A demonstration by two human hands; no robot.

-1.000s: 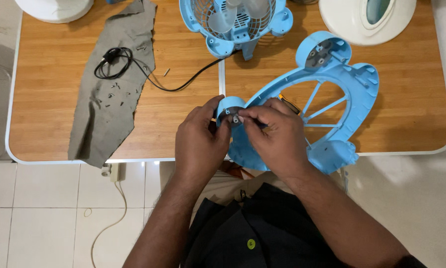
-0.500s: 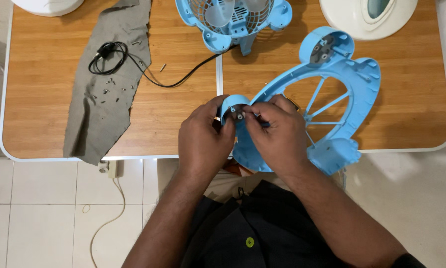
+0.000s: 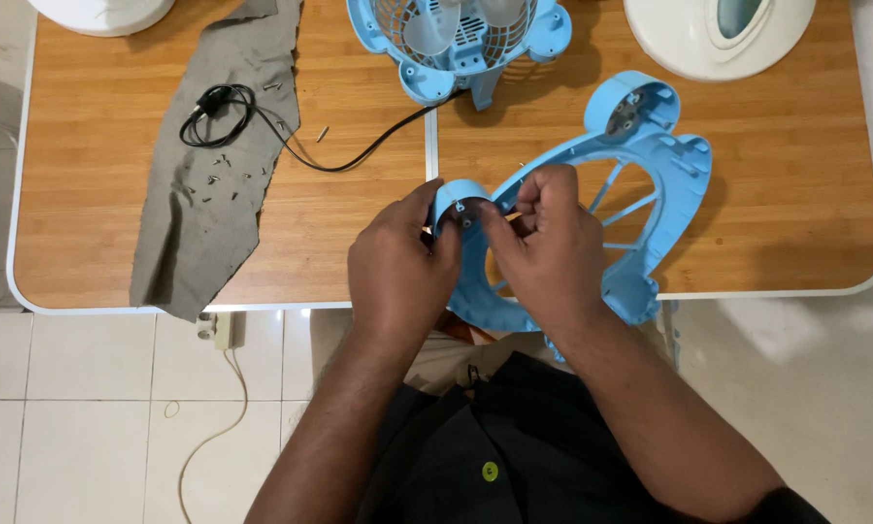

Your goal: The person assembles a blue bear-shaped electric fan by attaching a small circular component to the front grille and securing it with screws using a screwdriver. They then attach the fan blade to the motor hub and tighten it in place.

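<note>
A light blue plastic fan frame point(image 3: 671, 170), ring-shaped with thin spokes and round ear-like lobes, lies tilted over the front edge of the wooden table point(image 3: 87, 194). My left hand point(image 3: 397, 267) grips the frame's near round lobe point(image 3: 453, 199) from the left. My right hand point(image 3: 543, 247) holds the same frame just right of that lobe, with fingertips pinched at small fittings inside the lobe. What the fingertips pinch is too small to tell.
A blue fan body with grille point(image 3: 461, 39) stands at the table's back, its black cord point(image 3: 291, 146) coiling onto a grey cloth point(image 3: 203, 194) strewn with several small screws. White plastic covers point(image 3: 718, 34) sit at the back corners. A white cable hangs to the tiled floor.
The blue frame has tipped up and turned toward me, its right side now narrower in view. My right hand shifted up along the rim; my left hand stays on the lobe.
</note>
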